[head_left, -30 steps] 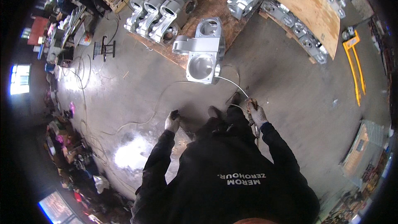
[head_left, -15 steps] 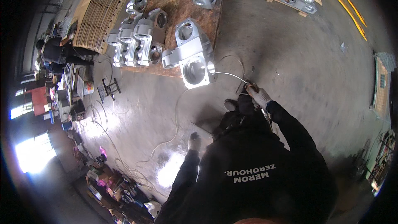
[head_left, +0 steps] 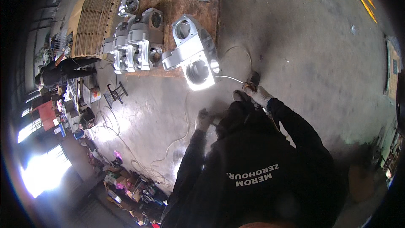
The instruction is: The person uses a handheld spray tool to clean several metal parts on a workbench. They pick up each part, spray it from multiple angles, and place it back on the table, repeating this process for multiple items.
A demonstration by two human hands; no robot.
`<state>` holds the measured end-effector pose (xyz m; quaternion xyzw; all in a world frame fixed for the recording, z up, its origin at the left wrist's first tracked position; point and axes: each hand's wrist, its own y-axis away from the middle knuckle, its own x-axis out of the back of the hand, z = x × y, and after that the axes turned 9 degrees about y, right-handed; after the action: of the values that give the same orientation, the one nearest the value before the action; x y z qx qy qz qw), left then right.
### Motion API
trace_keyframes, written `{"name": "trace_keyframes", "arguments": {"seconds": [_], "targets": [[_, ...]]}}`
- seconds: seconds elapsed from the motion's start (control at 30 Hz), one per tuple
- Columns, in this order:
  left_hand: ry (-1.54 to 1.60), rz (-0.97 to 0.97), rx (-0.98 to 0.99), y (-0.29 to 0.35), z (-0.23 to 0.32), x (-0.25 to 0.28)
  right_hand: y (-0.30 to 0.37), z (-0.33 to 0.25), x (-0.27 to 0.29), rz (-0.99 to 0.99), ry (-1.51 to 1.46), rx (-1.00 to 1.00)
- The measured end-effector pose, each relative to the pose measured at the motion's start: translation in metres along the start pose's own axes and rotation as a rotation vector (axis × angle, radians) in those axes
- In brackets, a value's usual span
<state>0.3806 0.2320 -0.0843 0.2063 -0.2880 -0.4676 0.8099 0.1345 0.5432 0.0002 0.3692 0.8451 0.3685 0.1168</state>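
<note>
Over grey floor point(head_left: 312, 80), right fingers point(head_left: 249, 88) clasp a thin-tubed tool point(head_left: 230, 77); I cannot tell whether left fingers point(head_left: 203, 113) grip.

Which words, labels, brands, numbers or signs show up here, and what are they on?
Black top: white capital lettering in two lines, upside down in this view; wording not copied here.
Bucket: coloured markings, too small to read.
Nearest metal casting: no lettering visible.
Floor clutter: too blurred to tell.
</note>
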Motion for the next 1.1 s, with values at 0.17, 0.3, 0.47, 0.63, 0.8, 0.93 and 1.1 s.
{"name": "trace_keyframes", "arguments": {"seconds": [0.17, 0.3, 0.47, 0.63, 0.8, 0.93, 1.1], "targets": [[-0.004, -0.086, -0.096, -0.030, 0.055, -0.019, 0.042, 0.019, 0.035, 0.212, -0.103, 0.142], [-0.325, -0.083, -0.187, -0.047, 0.048, -0.012, 0.035, 0.041, 0.016, 0.236, 0.064, -0.075], [-0.302, -0.086, -0.140, -0.069, 0.003, 0.022, 0.019, 0.065, 0.007, 0.118, -0.036, -0.186], [-0.229, -0.053, -0.100, -0.070, -0.039, 0.053, 0.022, 0.065, 0.004, 0.155, -0.073, -0.089], [-0.195, -0.028, 0.009, -0.037, -0.047, 0.061, 0.023, 0.041, 0.017, 0.109, -0.068, -0.143], [-0.091, -0.053, -0.008, -0.035, -0.058, 0.059, 0.011, 0.075, 0.011, 0.187, -0.074, -0.006], [0.027, -0.057, -0.003, -0.028, -0.027, 0.042, -0.008, 0.074, 0.006, 0.095, 0.015, -0.168]]}}
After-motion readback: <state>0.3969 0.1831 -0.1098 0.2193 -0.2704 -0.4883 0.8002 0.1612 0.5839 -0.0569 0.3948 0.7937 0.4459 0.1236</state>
